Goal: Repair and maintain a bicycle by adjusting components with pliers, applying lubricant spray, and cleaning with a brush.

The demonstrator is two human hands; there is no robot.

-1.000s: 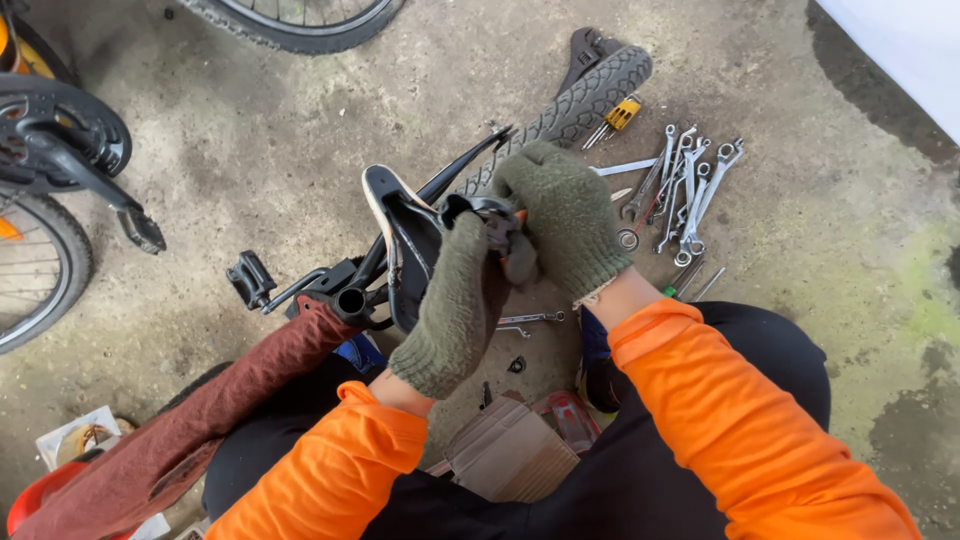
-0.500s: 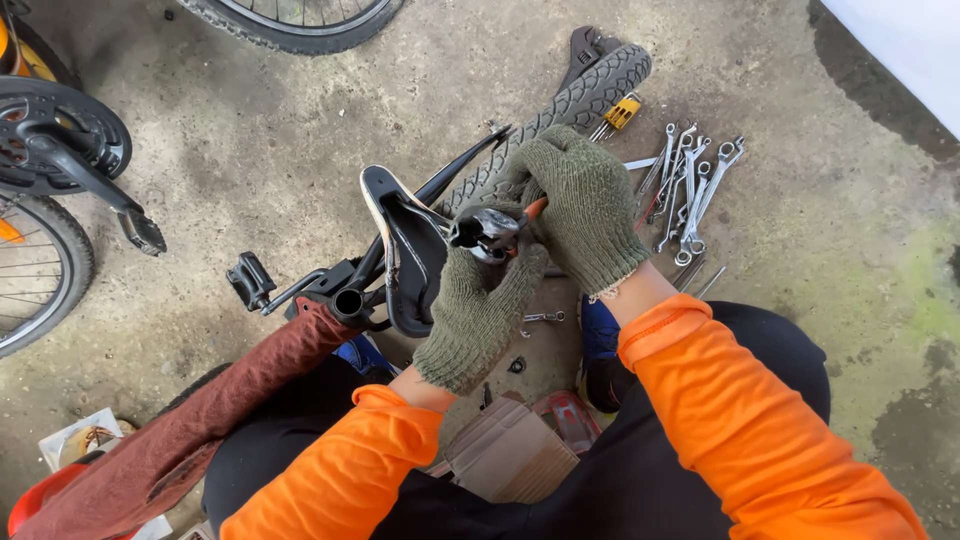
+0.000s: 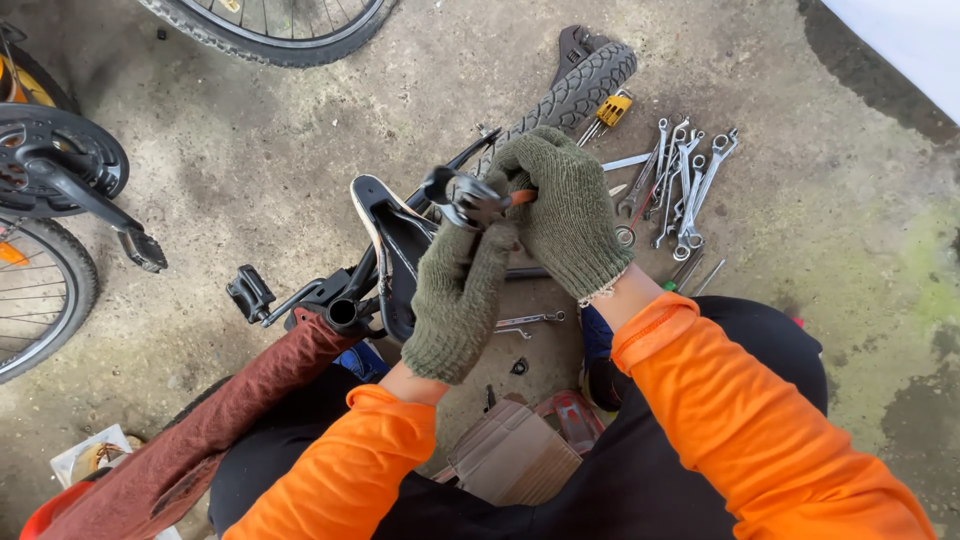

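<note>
- The left hand [image 3: 462, 290], in a dark green knit glove, is raised above the concrete floor [image 3: 300, 150]; its fingers are closed around the lower part of a small black metal bicycle part [image 3: 462, 198] (a clamp-like piece with curved arms), which sits at the top of the fist.
- The right hand [image 3: 562, 205], in a matching green glove, is clenched on a tool with an orange handle [image 3: 520, 197]; only a short bit of the handle shows between the fingers, and its tip meets the black part; the two hands touch each other.
- The held part hangs in the air just above a black bicycle saddle [image 3: 392, 240], which lies tilted below the hands, beside a black frame tube [image 3: 345, 315].
- Both sleeves are bright orange; the person sits low, with dark trousers on either side of the view.
- To the right of the hands, a row of silver spanners [image 3: 685, 185] lies spread on the floor; just beyond them are a small yellow-handled tool [image 3: 610, 110] and a piece of black tyre [image 3: 575, 90].
- A black pedal [image 3: 248, 293] lies to the left of the saddle; farther left are a chainring with its crank [image 3: 60, 170] and part of a wheel [image 3: 40, 300].
- Another wheel [image 3: 270, 25] crosses the top edge.
- A dark red cloth [image 3: 190, 440] lies over the person's left knee; a folded piece of cardboard [image 3: 515, 460] rests between the legs.
</note>
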